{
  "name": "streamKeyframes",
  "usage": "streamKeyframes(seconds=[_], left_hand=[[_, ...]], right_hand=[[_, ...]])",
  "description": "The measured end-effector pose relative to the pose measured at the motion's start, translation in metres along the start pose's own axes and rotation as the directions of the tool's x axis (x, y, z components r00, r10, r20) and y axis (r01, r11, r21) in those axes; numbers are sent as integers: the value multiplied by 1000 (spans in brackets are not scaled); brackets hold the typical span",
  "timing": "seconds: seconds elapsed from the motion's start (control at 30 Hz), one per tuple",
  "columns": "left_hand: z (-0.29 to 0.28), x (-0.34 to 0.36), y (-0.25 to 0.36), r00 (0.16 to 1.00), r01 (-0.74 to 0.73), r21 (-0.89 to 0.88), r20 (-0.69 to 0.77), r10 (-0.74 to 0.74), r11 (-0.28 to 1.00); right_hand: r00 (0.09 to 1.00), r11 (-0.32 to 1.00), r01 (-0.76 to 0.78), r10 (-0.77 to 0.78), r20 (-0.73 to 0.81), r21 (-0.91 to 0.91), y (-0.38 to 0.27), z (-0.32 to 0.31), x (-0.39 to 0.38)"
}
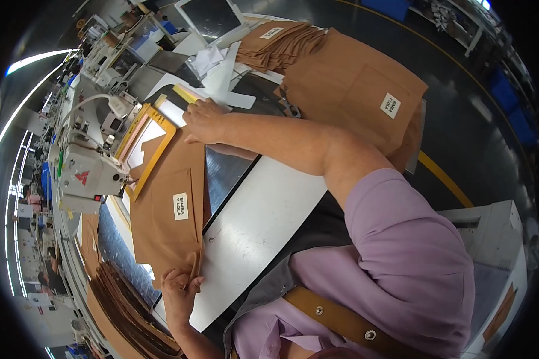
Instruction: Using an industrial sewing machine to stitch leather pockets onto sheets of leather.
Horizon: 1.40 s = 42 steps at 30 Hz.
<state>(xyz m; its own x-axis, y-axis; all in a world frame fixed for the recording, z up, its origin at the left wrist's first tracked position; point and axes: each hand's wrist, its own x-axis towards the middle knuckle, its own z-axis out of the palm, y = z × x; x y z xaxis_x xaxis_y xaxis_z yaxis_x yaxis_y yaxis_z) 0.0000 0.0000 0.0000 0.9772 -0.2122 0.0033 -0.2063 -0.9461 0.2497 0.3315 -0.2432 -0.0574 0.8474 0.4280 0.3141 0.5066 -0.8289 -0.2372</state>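
Observation:
A brown fabric piece (167, 209) with a sewn-on pocket and a small white label lies on the white sewing table (263, 221). My left hand (179, 287) pinches its near edge between fingers and thumb. My right hand (202, 119) presses flat on the far end of the fabric, fingers closed together, right beside a yellow rectangular clamp frame (153, 146) that sits on the fabric under the head of a white sewing machine (87, 170).
A stack of brown fabric pieces (281, 42) and a larger folded brown pile (356, 84) with a label lie beyond my right arm. White paper sheets (221, 69) and a screen (209, 15) lie further back. More brown pieces (126, 308) are stacked by my left hand.

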Motion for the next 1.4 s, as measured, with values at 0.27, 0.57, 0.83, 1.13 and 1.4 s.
streamKeyframes(seconds=[0.27, 0.57, 0.83, 1.13, 1.4], left_hand=[[11, 2, 48, 1000, -27, -72, 11, 28, 997], [-3, 37, 95, 981, -196, -32, -26, 195, 980], [23, 141, 195, 637, -723, 56, -334, 695, 689], [32, 142, 234, 511, -854, -260, -247, 823, 452], [39, 142, 147, 763, -645, -243, -150, 629, 725]], right_hand=[[997, 991, 79, -78, 20, -111, 9, 6, 3], [964, 918, -27, 129, -233, 396, 66, -103, -31], [701, 895, -136, 391, -597, 426, 251, -262, -194], [443, 632, -774, 501, -743, -36, 356, -245, -339], [901, 922, -234, 325, -288, 307, 220, -169, -172]])
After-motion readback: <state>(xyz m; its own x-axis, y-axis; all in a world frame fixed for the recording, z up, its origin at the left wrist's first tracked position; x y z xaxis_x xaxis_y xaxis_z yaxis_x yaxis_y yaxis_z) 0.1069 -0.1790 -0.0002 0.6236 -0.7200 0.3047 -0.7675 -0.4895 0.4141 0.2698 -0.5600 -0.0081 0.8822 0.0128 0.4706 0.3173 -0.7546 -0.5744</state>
